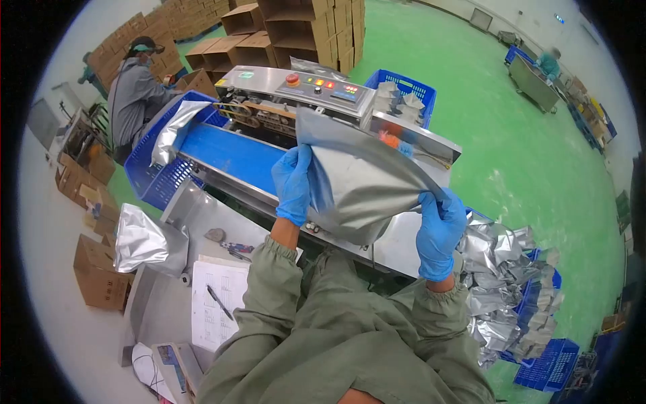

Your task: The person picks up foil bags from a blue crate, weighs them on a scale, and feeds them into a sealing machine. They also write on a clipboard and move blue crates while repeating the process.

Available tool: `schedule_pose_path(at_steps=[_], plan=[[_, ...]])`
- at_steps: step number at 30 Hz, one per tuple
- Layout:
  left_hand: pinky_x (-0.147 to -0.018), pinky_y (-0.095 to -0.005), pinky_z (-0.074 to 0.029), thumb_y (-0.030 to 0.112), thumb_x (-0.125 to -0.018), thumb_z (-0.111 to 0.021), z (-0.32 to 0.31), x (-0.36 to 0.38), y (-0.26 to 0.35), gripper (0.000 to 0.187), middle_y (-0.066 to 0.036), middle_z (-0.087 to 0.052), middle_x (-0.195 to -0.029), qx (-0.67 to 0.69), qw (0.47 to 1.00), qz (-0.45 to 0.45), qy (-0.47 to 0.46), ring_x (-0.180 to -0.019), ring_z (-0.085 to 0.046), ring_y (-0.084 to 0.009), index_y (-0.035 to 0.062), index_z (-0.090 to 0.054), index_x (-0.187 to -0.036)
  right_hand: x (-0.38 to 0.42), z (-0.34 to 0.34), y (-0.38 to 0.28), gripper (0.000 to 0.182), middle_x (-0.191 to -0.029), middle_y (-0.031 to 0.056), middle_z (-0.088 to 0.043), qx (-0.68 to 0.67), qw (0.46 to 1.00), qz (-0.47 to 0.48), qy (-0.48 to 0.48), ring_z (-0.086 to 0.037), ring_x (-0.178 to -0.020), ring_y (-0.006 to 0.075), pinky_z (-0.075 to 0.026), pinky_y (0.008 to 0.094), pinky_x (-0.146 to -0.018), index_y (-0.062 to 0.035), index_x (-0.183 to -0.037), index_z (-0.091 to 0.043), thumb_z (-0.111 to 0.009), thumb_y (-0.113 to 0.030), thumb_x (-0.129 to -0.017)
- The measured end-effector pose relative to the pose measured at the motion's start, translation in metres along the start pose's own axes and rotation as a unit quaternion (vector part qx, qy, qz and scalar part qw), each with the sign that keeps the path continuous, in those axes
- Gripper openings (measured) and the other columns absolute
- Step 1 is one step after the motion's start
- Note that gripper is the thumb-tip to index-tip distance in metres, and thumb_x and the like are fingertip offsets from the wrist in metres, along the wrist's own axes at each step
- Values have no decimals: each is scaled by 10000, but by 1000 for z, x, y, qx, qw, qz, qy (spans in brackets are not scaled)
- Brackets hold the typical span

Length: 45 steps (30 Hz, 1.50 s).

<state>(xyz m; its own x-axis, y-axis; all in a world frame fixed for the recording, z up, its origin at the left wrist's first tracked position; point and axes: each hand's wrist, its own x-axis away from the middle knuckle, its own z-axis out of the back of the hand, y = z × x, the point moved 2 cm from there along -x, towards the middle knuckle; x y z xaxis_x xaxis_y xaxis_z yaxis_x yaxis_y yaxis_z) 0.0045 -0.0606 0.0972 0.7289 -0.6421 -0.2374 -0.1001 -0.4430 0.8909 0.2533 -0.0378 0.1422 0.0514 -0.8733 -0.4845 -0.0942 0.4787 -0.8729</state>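
Observation:
A silver foil bag (pixel 363 178) is stretched between my two blue-gloved hands, in front of the sealing machine (pixel 269 81). My left hand (pixel 293 183) pinches the bag's left edge, above the near side of the blue conveyor belt (pixel 225 158). The bag's right corner is gripped by my right hand (pixel 441 232), over the metal work surface (pixel 404 252). Another silver bag (pixel 176 133) lies at the belt's far left end, partly over a blue crate (pixel 161 178).
Many silver bags (pixel 498 269) fill blue crates at my right. A paper sheet (pixel 212 303) with a pen (pixel 219 302) and a filled bag (pixel 151 242) sit on the metal tray at left. A seated person (pixel 138 97) is behind left; another person (pixel 548 64) stands far right.

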Motion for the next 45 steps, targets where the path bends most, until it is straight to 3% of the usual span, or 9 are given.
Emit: schedule_pose_path(at_steps=[10, 15, 25, 32, 34, 36, 38, 39, 45], plan=[[-532, -226, -389, 250, -869, -620, -14, -32, -69, 285, -2, -566, -585, -252, 954, 103, -124, -578, -487, -53, -6, -677, -758, -30, 36, 99, 225, -573, -6, -507, -14, 984, -177, 23, -420, -503, 59, -315, 222, -465, -31, -647, -568, -603, -125, -848], [-557, -363, -440, 317, -779, -594, 8, -37, -95, 342, -181, -609, -634, -421, 886, 76, -180, -559, -591, -275, -1, -656, -670, -26, 30, 145, 323, -516, -5, -467, 21, 971, -236, 27, -401, -473, 74, -305, 253, -449, -26, -561, -529, -613, -182, -832], [-592, -353, -459, 367, -773, -599, 43, -85, -112, 372, -151, -636, -655, -482, 852, 91, -183, -590, -611, -255, 10, -675, -704, -39, -15, 185, 305, -504, 20, -456, 93, 973, -211, -26, -402, -497, 102, -347, 298, -486, -1, -592, -559, -599, -210, -809], [-662, -337, -478, 330, -823, -577, 91, -128, -102, 334, -137, -664, -730, -510, 836, 69, -190, -687, -639, -242, 18, -689, -784, -38, -74, 189, 324, -591, 175, -583, 102, 971, -205, -65, -547, -531, 213, -416, 367, -550, 27, -672, -634, -563, -271, -777], [-707, -345, -478, 328, -843, -557, 104, -137, -87, 341, -137, -679, -808, -628, 762, 9, -154, -759, -650, -260, 12, -686, -857, -36, -93, 192, 332, -592, 178, -587, 108, 970, -194, -95, -550, -532, 226, -419, 373, -555, 35, -675, -632, -545, -270, -773], [-749, -350, -472, 314, -872, -520, 96, -124, -52, 357, -151, -674, -908, -588, 796, -108, -95, -841, -646, -269, -2, -663, -957, -33, -114, 196, 281, -592, 169, -592, 136, 968, -180, -112, -555, -522, 257, -426, 389, -545, -7, -634, -632, -546, -243, -760], [-778, -345, -470, 253, -887, -509, 76, -103, -16, 316, -149, -669, -974, -536, 829, -112, -116, -877, -638, -247, 11, -651, -1032, -28, -136, 209, 212, -597, 155, -585, 188, 977, 9, -97, -560, -531, 282, -431, 409, -525, -71, -591, -612, -552, -201, -747], [-798, -336, -474, 180, -890, -509, 81, -99, -19, 271, -133, -670, -999, -510, 841, -147, -108, -884, -631, -218, 8, -652, -1043, -23, -150, 224, 158, -609, 149, -567, 336, 921, 167, -104, -570, -560, 292, -434, 422, -514, -112, -607, -598, -547, -172, -744], [-885, -306, -428, 138, -934, -488, 28, -12, 6, 245, -101, -641, -1018, -464, 842, -141, -236, -963, -571, -186, -30, -626, -1045, -3, -37, 169, 218, -726, 193, -608, 112, 988, -74, -70, -583, -652, 347, -450, 443, -608, -33, -711, -631, -547, -211, -805]])
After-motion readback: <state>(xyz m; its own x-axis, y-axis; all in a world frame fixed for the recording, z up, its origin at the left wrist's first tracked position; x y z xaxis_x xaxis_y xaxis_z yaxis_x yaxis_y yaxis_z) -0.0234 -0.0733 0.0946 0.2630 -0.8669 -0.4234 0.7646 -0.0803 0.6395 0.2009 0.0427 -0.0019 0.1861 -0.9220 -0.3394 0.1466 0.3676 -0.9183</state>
